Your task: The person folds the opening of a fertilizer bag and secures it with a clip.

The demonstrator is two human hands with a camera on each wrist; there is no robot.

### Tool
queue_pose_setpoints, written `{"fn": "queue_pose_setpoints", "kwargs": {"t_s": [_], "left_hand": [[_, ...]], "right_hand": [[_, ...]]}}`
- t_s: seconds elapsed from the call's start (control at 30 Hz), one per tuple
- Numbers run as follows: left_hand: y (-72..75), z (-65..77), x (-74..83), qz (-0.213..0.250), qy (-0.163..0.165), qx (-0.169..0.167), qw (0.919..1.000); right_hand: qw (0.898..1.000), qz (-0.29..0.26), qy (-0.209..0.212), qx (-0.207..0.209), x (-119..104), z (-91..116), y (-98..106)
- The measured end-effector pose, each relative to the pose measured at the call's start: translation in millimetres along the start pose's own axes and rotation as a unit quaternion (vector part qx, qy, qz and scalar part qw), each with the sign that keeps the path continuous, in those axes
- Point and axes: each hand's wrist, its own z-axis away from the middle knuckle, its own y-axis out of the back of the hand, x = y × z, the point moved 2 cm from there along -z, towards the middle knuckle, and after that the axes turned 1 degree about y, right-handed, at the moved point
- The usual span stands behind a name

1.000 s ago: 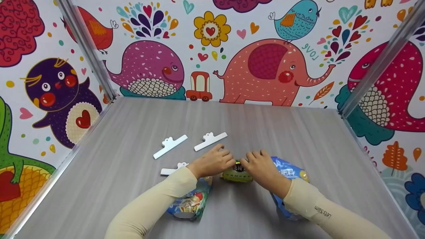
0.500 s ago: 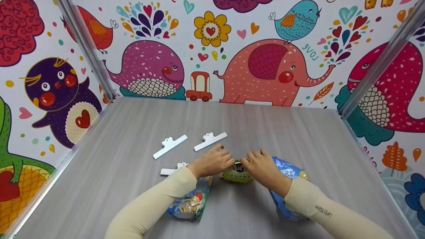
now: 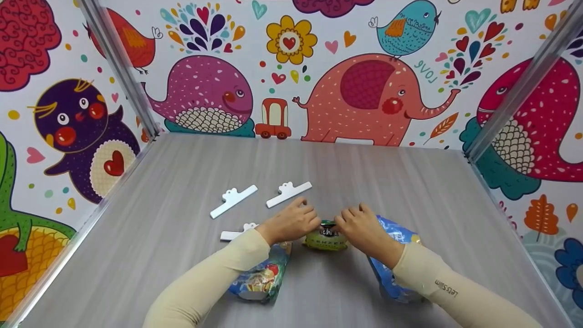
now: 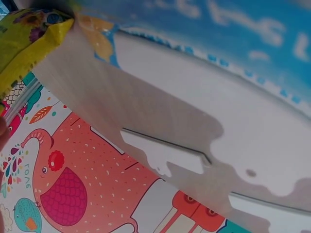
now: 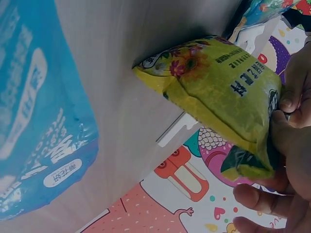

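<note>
The grip of both hands is closing on the yellow bag: the left hand (image 3: 294,222) and right hand (image 3: 365,230) are pinching its top edge, and the yellow bag (image 3: 325,241) is sitting between them. Fingers are hiding its upper corners; whether its base is touching the table is staying unclear. The left wrist view is cutting most of that hand off. Forearms are partly covering a blue bag (image 3: 395,233) on the right and a multicoloured bag (image 3: 259,281) on the left; the left wrist is overlapping one of three white clips (image 3: 233,201). All are lying on a grey, wood-grained table (image 3: 387,173). Cartoon-printed walls (image 3: 314,27) and metal posts (image 3: 119,66) are enclosing it.
</note>
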Motion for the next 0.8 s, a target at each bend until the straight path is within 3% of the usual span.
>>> {"fn": "queue_pose_setpoints", "kwargs": {"t_s": [0.13,0.47,0.8], "left_hand": [[-0.3,0.5,-0.6,0.01,-0.002,0.012,0.9999],[-0.3,0.5,-1.3,0.044,0.001,0.022,0.9988],[0.8,1.5,-2.6,0.059,-0.002,0.021,0.998]], "right_hand": [[1.0,-0.013,0.008,0.011,2.7,1.6,-1.7],[0.999,-0.018,0.036,-0.017,9.5,2.9,-2.3],[0.995,-0.064,0.071,0.017,16.0,8.4,-3.3]]}}
